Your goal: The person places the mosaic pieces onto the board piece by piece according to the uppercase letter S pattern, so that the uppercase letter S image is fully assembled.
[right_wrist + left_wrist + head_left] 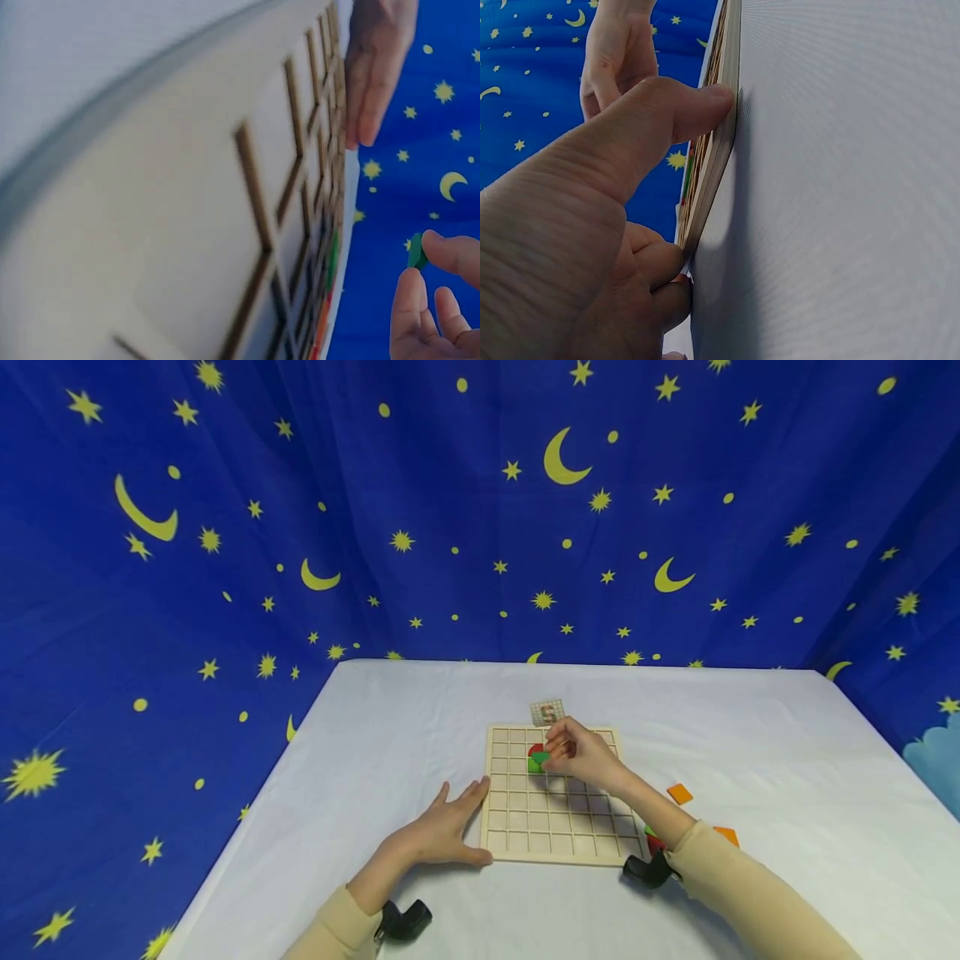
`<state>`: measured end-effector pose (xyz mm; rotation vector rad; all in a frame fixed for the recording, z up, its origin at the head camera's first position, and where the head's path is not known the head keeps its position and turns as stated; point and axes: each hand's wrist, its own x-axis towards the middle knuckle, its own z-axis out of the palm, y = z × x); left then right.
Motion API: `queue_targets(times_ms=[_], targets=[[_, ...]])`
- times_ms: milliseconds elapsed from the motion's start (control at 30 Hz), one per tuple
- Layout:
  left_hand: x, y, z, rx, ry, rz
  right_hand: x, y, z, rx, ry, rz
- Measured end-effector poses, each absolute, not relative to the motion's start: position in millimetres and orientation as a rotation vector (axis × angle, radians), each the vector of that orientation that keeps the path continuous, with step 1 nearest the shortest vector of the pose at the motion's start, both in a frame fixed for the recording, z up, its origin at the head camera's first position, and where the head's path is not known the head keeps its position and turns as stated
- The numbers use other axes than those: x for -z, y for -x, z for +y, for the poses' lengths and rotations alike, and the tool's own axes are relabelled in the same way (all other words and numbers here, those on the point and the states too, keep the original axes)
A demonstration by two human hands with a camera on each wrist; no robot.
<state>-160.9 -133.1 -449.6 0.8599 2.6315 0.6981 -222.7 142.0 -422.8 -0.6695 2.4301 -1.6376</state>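
Note:
A pale wooden grid board (517, 843) lies on the table. My right hand (588, 756) is over its upper middle, pinching a small green piece (417, 252) between thumb and fingertip, as the right wrist view shows. Below that piece, a red piece (535, 749) and a light green piece (534, 767) sit in the grid; the hand partly covers that area. My left hand (442, 831) rests at the board's left side, its thumb and fingers spread and touching the edge. In the left wrist view the thumb (701, 109) lies against the board's rim.
Behind the board lies a small pattern card (547, 712) with a coloured figure. To the right are an orange square (680, 793), another orange piece (727, 836), and red and green pieces (655, 843) partly hidden by the right arm. A blue starry curtain (465, 510) hangs behind the white-covered table (397, 735).

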Motion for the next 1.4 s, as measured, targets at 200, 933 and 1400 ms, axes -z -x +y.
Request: queue_targets(times_ms=[200, 933, 1400], targets=[[451, 161, -132, -0.709, -0.879, 2.623, 434, 221, 139, 1.439, 0.722, 2.539], [450, 163, -130, -0.675, -0.857, 2.631, 446, 223, 134, 1.312, 0.889, 2.536], [451, 163, -133, -0.678, -0.855, 2.635, 441, 220, 130, 1.309, 0.913, 2.519]])
